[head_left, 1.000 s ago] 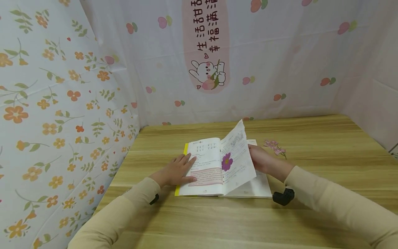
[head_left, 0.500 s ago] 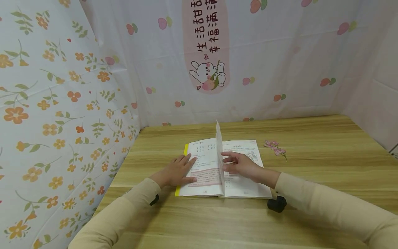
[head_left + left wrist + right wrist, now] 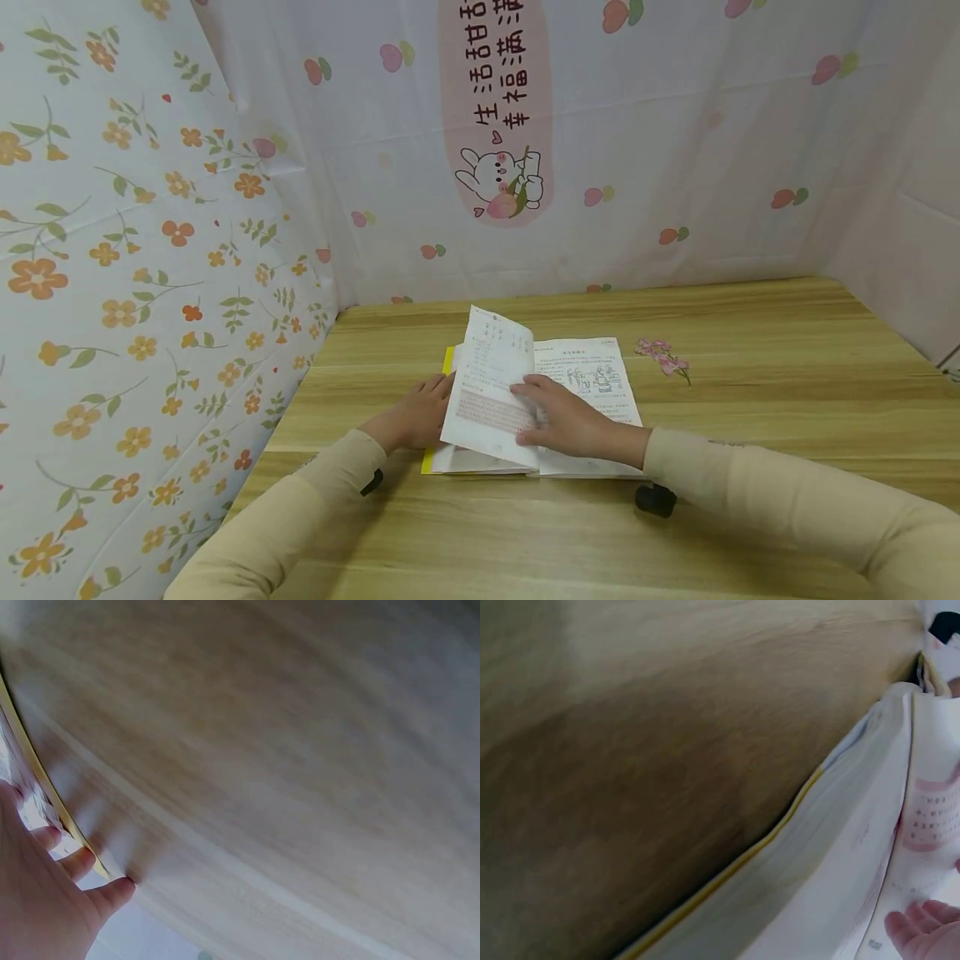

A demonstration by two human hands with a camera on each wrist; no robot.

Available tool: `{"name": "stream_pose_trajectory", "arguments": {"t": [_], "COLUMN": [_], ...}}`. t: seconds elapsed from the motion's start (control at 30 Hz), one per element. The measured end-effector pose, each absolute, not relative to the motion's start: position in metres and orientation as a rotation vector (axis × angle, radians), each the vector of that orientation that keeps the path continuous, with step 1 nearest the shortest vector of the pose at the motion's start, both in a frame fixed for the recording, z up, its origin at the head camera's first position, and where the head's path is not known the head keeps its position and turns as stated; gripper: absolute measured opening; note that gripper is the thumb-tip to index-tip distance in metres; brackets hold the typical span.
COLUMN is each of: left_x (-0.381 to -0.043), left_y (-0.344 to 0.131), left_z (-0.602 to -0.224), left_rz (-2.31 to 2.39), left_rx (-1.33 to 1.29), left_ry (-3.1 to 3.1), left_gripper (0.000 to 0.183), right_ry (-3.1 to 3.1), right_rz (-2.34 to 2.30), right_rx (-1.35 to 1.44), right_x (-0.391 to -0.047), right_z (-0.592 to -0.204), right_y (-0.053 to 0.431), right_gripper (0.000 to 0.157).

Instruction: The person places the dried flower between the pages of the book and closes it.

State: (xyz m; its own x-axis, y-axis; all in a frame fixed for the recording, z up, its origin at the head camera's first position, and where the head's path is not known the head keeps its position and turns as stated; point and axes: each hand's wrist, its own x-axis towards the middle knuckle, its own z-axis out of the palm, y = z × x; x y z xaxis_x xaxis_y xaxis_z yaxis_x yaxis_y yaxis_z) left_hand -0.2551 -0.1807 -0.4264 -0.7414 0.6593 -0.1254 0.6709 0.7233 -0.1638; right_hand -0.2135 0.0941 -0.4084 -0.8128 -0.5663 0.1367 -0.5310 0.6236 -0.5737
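An open book (image 3: 592, 358) with a yellow cover edge (image 3: 430, 461) lies on the table. One page (image 3: 487, 367) stands tilted over the left half, its free edge raised. My right hand (image 3: 573, 421) touches this page near the spine with fingers spread, and in the right wrist view its fingertips (image 3: 904, 926) lie against the paper. On the book's left side rests my left hand (image 3: 416, 419), its fingertips hidden beneath the tilted page. The left wrist view has that hand (image 3: 45, 892) along the yellow edge, fingers spread. No purple flower shows now.
A sprig of pink flowers (image 3: 663, 358) lies on the wooden table (image 3: 480, 533) to the right of the book. Patterned cloth (image 3: 645, 150) hangs behind the table, and floral cloth (image 3: 150, 300) hangs at the left.
The page has swung from the right side past upright to the left, hiding the purple flower seen earlier. My right hand moved left with it; the left hand stayed put.
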Motion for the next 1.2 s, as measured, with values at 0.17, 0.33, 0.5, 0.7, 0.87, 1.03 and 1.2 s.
{"name": "stream_pose_trajectory", "arguments": {"t": [0.17, 0.33, 0.5, 0.7, 0.87, 1.03, 1.2], "left_x": [-0.255, -0.256, -0.257, -0.258, -0.258, -0.260, -0.261], "left_y": [-0.183, -0.185, -0.186, -0.189, -0.193, -0.192, -0.186], "left_z": [-0.427, -0.425, -0.424, -0.422, -0.420, -0.418, -0.414], "left_rz": [-0.240, -0.192, -0.218, -0.199, -0.115, -0.034, 0.022], "left_rx": [1.120, 1.097, 1.045, 0.990, 0.923, 0.944, 0.937], "left_ry": [2.861, 2.846, 2.842, 2.858, 2.877, 2.937, 2.944], "left_gripper": [0.070, 0.065, 0.058, 0.057, 0.060, 0.063, 0.074], "right_ry": [2.878, 2.899, 2.856, 2.817, 2.791, 2.774, 2.772], "right_rz": [-0.651, -0.450, -0.292, -0.125, -0.042, 0.019, 0.111], "right_rx": [-1.239, -1.543, -1.637, -1.659, -1.655, -1.659, -1.726], "right_x": [-0.212, -0.214, -0.218, -0.223, -0.225, -0.224, -0.223], "right_z": [-0.410, -0.411, -0.411, -0.413, -0.414, -0.414, -0.416], "right_y": [0.094, 0.095, 0.094, 0.093, 0.091, 0.089, 0.086], "right_gripper": [0.071, 0.064, 0.060, 0.060, 0.060, 0.068, 0.072]}}
